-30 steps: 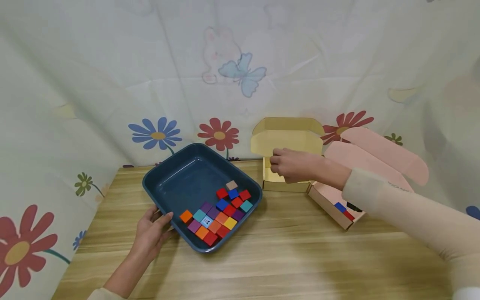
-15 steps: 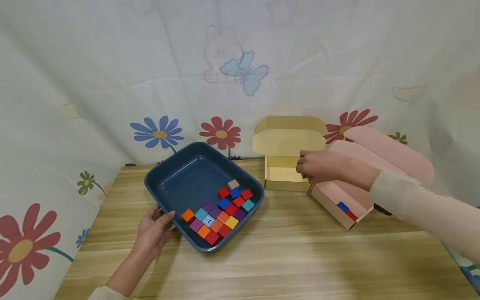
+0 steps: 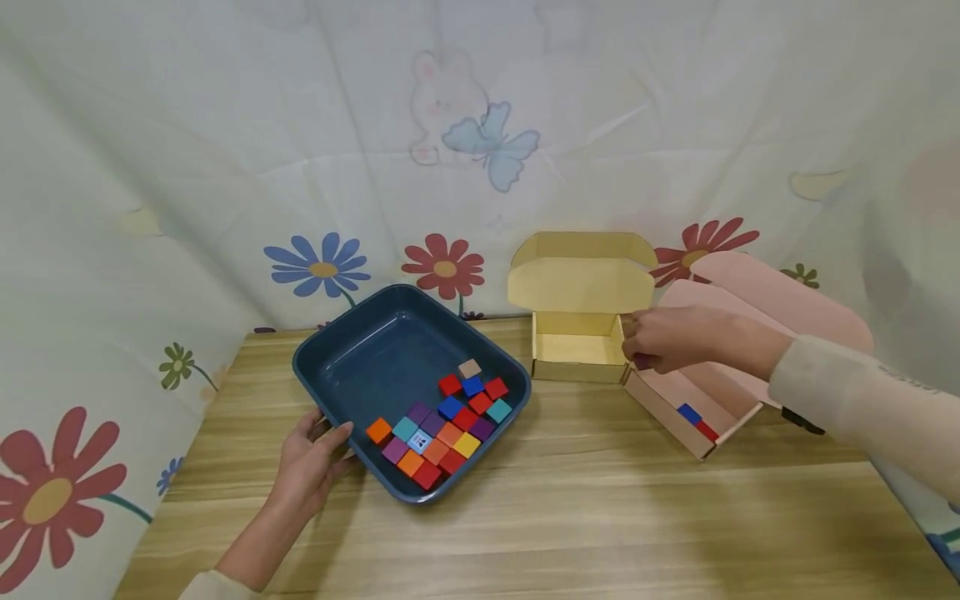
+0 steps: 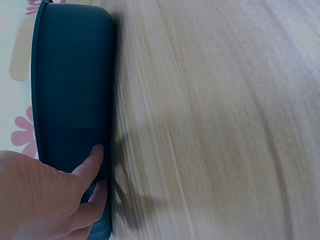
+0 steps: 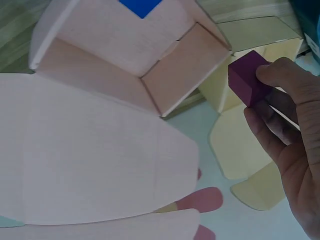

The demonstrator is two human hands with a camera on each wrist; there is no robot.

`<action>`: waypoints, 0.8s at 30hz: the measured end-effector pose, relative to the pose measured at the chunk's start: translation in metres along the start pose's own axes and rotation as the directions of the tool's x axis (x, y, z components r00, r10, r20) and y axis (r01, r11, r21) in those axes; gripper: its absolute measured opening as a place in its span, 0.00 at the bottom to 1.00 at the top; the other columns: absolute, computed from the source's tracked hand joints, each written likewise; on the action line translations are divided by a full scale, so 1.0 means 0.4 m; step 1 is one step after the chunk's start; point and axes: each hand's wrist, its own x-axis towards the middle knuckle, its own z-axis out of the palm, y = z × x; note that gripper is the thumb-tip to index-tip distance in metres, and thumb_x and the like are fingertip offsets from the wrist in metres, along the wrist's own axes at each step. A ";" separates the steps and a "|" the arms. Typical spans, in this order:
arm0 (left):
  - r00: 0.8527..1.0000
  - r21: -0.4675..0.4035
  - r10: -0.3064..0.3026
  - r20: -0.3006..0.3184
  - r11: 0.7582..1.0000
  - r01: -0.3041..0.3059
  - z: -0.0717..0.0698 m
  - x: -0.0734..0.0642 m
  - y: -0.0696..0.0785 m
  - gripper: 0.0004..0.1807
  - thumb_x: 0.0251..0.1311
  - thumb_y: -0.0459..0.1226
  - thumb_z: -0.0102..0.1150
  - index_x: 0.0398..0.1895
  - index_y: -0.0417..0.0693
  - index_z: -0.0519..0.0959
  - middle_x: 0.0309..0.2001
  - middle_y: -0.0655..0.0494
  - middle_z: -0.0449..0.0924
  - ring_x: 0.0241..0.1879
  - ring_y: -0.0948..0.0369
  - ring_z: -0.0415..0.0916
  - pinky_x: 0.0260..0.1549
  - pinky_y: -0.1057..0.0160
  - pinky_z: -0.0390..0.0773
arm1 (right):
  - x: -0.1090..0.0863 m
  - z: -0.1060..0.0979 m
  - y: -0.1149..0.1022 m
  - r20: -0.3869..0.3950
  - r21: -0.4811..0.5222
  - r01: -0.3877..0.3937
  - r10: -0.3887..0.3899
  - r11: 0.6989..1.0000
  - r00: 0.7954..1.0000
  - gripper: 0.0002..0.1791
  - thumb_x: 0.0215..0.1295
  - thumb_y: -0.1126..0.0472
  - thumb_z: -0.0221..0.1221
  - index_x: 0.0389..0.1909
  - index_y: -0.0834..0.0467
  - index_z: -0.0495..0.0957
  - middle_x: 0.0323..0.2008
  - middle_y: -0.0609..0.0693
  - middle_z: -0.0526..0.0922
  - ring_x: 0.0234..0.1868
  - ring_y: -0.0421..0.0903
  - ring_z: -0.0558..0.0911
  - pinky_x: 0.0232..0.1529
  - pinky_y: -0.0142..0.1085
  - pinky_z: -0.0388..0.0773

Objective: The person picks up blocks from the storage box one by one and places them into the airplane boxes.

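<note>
Between thumb and fingers of my right hand (image 3: 670, 337) is a purple cube (image 5: 245, 77), held in the air by the pink cardboard box (image 3: 667, 414) and near the right end of the yellow cardboard box (image 3: 579, 371). Inside the pink box lie a blue cube (image 3: 688, 412) and a red cube (image 3: 707, 430). My left hand (image 3: 303, 467) grips the near-left side of a dark blue tray (image 3: 352, 375), thumb at the rim and fingers against the outer wall. Several coloured cubes, among them a yellow cube (image 3: 467, 445), sit along the tray's near-right part.
Both boxes stand with lids raised, side by side at the back right of the wooden table (image 3: 570, 517). A flower-print curtain (image 3: 360, 192) hangs right behind them. The yellow box's floor shows bare.
My right hand has moved right, from in front of the yellow box to its right end beside the pink box, with the purple cube now showing. The left hand keeps its grip on the tray.
</note>
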 end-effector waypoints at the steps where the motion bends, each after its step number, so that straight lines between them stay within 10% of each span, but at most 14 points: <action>1: 1.000 0.001 -0.001 -0.001 1.000 0.001 0.000 0.000 0.000 0.43 0.76 0.31 0.51 0.83 0.47 0.37 0.80 0.42 0.43 0.71 0.44 0.62 0.63 0.44 0.71 | -0.006 0.004 0.003 0.015 0.023 0.000 0.000 1.000 1.000 0.13 0.53 0.73 0.69 0.23 0.54 0.76 0.21 0.41 0.72 0.26 0.37 0.64 0.27 0.30 0.64; 12: 1.000 0.005 0.000 -0.006 1.000 0.000 -0.001 -0.003 -0.001 0.43 0.76 0.31 0.51 0.83 0.47 0.37 0.80 0.42 0.43 0.71 0.44 0.62 0.63 0.44 0.70 | -0.056 0.084 0.016 0.302 0.255 -0.182 0.100 0.950 0.948 0.11 0.56 0.73 0.70 0.28 0.55 0.81 0.23 0.43 0.78 0.24 0.34 0.69 0.25 0.28 0.70; 24: 1.000 0.011 -0.004 -0.010 1.000 0.004 0.003 0.000 0.001 0.43 0.76 0.31 0.51 0.83 0.47 0.37 0.80 0.42 0.43 0.71 0.44 0.62 0.63 0.44 0.71 | -0.066 0.133 0.010 0.311 0.244 -0.197 0.116 0.950 0.943 0.12 0.56 0.70 0.72 0.38 0.56 0.82 0.32 0.41 0.79 0.31 0.34 0.72 0.30 0.28 0.74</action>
